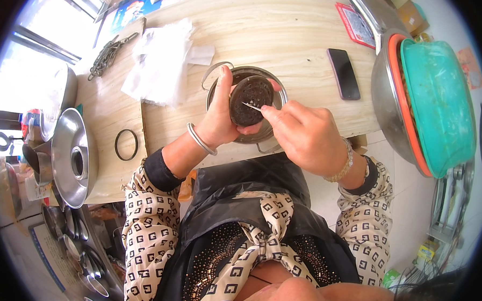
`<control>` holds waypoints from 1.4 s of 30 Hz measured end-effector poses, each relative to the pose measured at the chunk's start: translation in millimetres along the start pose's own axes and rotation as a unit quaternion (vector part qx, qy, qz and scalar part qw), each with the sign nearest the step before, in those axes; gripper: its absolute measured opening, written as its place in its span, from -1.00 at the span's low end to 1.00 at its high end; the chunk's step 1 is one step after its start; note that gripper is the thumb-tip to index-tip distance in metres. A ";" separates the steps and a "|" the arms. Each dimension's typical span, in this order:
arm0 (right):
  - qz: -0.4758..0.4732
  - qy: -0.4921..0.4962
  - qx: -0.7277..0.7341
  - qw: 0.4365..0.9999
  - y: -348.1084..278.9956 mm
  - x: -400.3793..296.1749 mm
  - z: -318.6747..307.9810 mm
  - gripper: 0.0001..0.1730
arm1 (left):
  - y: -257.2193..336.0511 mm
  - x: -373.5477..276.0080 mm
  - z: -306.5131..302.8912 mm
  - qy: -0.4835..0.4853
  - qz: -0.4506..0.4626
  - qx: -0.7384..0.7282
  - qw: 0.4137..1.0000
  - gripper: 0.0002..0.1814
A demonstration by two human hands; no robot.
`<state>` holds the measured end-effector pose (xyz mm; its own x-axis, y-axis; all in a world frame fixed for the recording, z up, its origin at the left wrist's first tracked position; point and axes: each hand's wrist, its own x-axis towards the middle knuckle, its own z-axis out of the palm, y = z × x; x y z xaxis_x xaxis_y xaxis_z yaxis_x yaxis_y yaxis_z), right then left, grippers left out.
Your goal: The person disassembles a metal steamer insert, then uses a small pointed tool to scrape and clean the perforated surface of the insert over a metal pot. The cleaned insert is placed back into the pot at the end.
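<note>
A dark round disc with small holes (250,103) is in my left hand (219,115), tilted so its pitted face shows. My right hand (301,135) pinches a thin pale pick (252,106), its tip against the disc's face among small light bits. Below both hands stands a metal pot (277,78) with loop handles, partly hidden by them. What lies inside the pot is hard to make out.
On the wooden table (260,28) lie clear plastic bags (160,65), a metal chain (109,55), a black ring (126,144) and a smartphone (343,74). A ring-shaped metal pan (66,158) is at the left; stacked basins (437,109) stand at the right.
</note>
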<state>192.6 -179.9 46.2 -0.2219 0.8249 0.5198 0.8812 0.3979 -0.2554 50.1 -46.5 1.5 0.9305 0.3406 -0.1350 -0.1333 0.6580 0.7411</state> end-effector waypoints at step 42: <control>0.071 -0.020 0.081 0.994 -7.9 0.1 4.7 -0.78 | 4.5 2.7 -2.5 0.035 0.090 0.272 0.957 -0.37</control>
<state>183.7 -181.0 44.3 -0.1199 0.8910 0.4379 0.8270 0.3336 -0.4524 51.1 -41.0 2.8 0.8816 0.4720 -0.0012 -0.0749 0.1425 0.9870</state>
